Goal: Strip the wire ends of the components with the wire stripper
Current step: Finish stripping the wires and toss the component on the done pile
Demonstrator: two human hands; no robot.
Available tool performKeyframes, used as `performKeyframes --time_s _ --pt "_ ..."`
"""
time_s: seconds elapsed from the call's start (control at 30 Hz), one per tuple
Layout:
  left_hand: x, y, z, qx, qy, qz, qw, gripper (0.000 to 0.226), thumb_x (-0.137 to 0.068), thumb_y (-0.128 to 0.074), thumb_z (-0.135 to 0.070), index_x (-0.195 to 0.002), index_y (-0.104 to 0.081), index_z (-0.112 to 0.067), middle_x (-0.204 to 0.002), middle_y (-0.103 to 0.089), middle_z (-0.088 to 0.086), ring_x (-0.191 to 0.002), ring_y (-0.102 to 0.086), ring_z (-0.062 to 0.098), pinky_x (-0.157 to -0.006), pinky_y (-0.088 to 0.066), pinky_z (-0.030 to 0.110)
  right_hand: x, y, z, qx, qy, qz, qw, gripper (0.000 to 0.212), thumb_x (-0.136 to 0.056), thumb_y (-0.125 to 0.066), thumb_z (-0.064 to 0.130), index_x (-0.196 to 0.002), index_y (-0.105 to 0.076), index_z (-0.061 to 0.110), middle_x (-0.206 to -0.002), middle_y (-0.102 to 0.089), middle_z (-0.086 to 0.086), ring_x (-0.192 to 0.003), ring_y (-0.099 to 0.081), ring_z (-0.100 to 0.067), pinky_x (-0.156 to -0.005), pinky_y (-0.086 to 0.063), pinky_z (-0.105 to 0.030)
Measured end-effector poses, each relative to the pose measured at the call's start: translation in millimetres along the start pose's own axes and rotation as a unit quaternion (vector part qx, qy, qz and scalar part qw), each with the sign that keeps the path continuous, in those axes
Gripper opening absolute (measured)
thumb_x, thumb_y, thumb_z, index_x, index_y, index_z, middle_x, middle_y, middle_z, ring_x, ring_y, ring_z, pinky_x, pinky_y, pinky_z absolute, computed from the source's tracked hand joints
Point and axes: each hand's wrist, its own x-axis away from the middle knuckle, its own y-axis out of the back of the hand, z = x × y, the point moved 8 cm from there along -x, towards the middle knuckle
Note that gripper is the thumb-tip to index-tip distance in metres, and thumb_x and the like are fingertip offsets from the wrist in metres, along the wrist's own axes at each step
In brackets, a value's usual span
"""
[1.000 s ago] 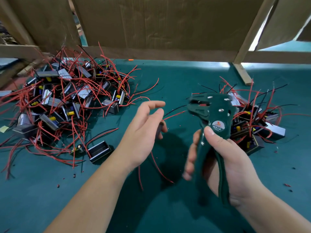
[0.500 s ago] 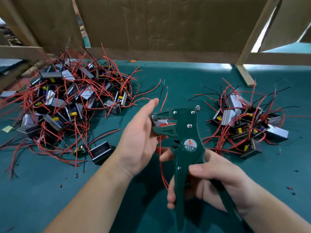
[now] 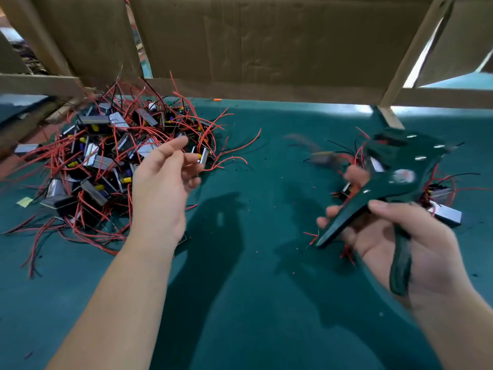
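1. A person's left hand (image 3: 162,188) hovers palm-inward at the near edge of a large pile of components (image 3: 106,161). Its fingers (image 3: 174,148) are loosely spread and lightly curled and pinch nothing. The forefinger reaches furthest, and small metal-cased parts with tangled red wires lie just beyond and to the left of the fingertips.

2. The right hand (image 3: 405,241) grips the dark green wire stripper (image 3: 386,182) by its handles. The thumb (image 3: 386,206) is pressed across the upper handle, the other fingers are curled round it from the far side, and the lower handle lies against the palm. The two handles stand splayed apart.

3. The tool's head is blurred. It rises up and away from the knuckles and hangs over a smaller pile of components (image 3: 445,214), which lies behind and to the right of the gripping fingers.

4. A blurred grey component (image 3: 324,157) shows just beyond the right fingertips, to the left of the stripper's head. Whether it rests on the surface cannot be told.

5. Red insulation crumbs (image 3: 282,177) dot the green mat (image 3: 253,276) between the two hands, which are well apart.

6. A cardboard wall (image 3: 253,44) and a wooden frame (image 3: 416,49) stand past both sets of fingers.
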Motion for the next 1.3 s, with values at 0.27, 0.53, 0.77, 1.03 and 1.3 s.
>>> performKeyframes --time_s 0.27,0.53,0.77,1.03,1.3 --pt "6.4 1.7 13.0 -0.648 -0.084 -0.007 0.757 0.038 -0.081 -0.062 -0.04 -0.118 -0.055 -0.036 -0.124 -0.043 0.006 -0.116 -0.035 0.031 -0.099 -0.027 0.042 3.3 6.8 9.3 0.06 0.063 -0.017 0.996 0.019 -0.073 -0.05 0.003 -0.092 -0.05 0.005 -0.076 -0.064 -0.008 -0.078 -0.067 -0.044 -0.07 -0.055 -0.057" --pt "2.7 -0.2 21.9 -0.668 -0.062 0.028 0.741 0.048 -0.088 -0.054 -0.04 -0.132 -0.051 -0.022 -0.136 -0.047 0.005 -0.123 -0.039 0.031 -0.101 -0.028 0.046 5.1 0.0 -2.5 0.026 -0.005 -0.011 1.0 0.021 -0.073 -0.05 0.005 -0.094 -0.052 0.001 -0.119 -0.061 -0.026 -0.07 -0.066 -0.039 -0.067 -0.055 -0.054" --pt "29.7 -33.3 -17.5 -0.427 -0.241 0.093 0.867 0.04 -0.08 -0.06 -0.032 -0.12 -0.058 -0.026 -0.103 -0.059 -0.014 -0.102 -0.055 0.016 -0.098 -0.04 0.048 13.3 -20.6 -13.9 -0.039 -0.091 0.109 0.989 0.066 -0.054 -0.084 0.019 -0.107 -0.053 -0.005 -0.116 -0.056 -0.04 -0.071 -0.065 -0.039 -0.068 -0.054 -0.052" --pt "35.5 -31.6 -28.2 -0.353 -0.291 0.06 0.887 0.035 -0.092 -0.046 -0.021 -0.126 -0.056 -0.024 -0.107 -0.063 -0.018 -0.111 -0.058 0.012 -0.102 -0.037 0.054 18.5 -32.2 -32.9 -0.033 -0.153 0.136 0.978 0.068 -0.053 -0.085 0.019 -0.11 -0.06 -0.007 -0.117 -0.057 -0.037 -0.071 -0.064 -0.04 -0.068 -0.053 -0.053" --pt "26.8 -14.8 -25.8 -0.43 -0.273 -0.013 0.861 0.05 -0.092 -0.046 -0.021 -0.141 -0.042 -0.02 -0.128 -0.054 -0.009 -0.102 -0.059 0.015 -0.101 -0.036 0.044 17.4 -31.5 -34.4 -0.034 -0.151 0.127 0.98 0.072 -0.054 -0.084 0.019 -0.114 -0.056 -0.009 -0.114 -0.057 -0.038 -0.072 -0.064 -0.04 -0.068 -0.053 -0.053"
